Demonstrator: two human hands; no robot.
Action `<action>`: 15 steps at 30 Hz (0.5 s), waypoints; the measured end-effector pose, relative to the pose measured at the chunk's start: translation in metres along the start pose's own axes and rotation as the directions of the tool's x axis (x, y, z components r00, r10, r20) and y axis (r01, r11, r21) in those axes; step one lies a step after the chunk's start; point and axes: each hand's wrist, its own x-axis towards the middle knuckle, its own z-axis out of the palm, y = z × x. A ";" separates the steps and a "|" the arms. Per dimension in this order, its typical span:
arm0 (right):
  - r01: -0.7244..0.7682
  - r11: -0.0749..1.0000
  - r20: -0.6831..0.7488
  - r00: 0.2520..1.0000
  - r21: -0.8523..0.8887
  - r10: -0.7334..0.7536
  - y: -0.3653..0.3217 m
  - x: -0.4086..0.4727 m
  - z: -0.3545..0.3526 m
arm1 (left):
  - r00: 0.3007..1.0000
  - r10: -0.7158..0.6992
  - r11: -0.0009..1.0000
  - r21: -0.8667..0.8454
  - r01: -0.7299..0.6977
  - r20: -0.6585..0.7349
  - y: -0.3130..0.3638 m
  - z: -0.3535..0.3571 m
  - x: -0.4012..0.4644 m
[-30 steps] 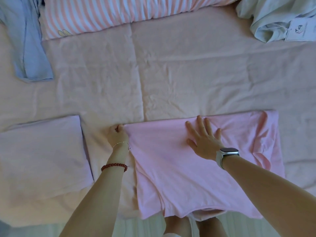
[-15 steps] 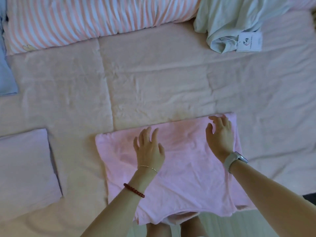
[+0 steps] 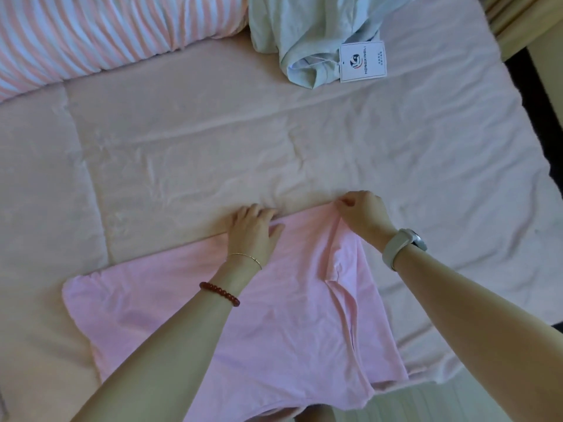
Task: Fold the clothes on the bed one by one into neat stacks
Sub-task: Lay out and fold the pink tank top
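A pink garment [image 3: 268,318] lies half folded on the near part of the bed [image 3: 189,153], its lower edge hanging over the bed's side. My left hand [image 3: 253,229] sits at the garment's far edge with its fingers curled down over that edge. My right hand [image 3: 362,213] pinches the far right corner of the pink cloth and lifts it slightly, so a ridge of fabric runs down from the pinch. A crumpled pale green garment [image 3: 307,32] with a white paper tag [image 3: 362,60] lies at the far end.
A pink and white striped pillow [image 3: 106,32] lies along the far left. The bed's right edge [image 3: 524,123] drops to a dark gap, with a beige surface [image 3: 524,22] at the top right corner. Pale floor [image 3: 426,403] shows below the bed's near edge.
The view swung right, so the folded lilac piece and the blue garment left the frame. Both hands moved from lying flat on the pink cloth to its far edge; the right now pinches the corner.
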 end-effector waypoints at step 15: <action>-0.227 0.957 0.240 0.954 0.183 0.180 0.011 0.018 -0.019 | 0.994 -0.105 0.970 -0.221 0.104 0.011 0.010 -0.010 0.000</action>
